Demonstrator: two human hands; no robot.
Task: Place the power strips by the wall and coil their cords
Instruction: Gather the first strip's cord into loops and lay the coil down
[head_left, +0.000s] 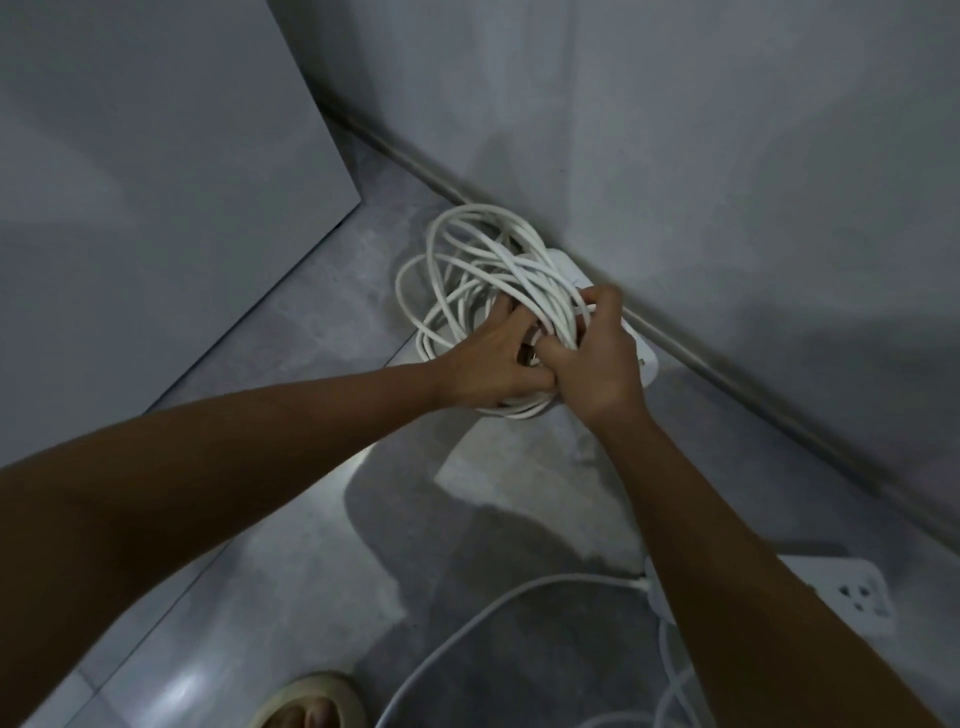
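A white power strip (563, 265) lies on the floor against the wall, mostly hidden under a loose coil of white cord (467, 270). My left hand (493, 364) reaches into the coil with fingers curled around its strands. My right hand (597, 353) grips the bundled loops at the coil's right side, thumb and fingers wrapped over them. A second white power strip (857, 592) lies at the lower right, partly behind my right forearm, and its uncoiled cord (467, 629) trails across the floor toward the bottom edge.
A grey wall with a baseboard (727, 374) runs diagonally along the right. A grey panel (156, 208) stands at the left, forming a narrow corner. The floor is grey tile. A foot in a pale sandal (311, 706) shows at the bottom.
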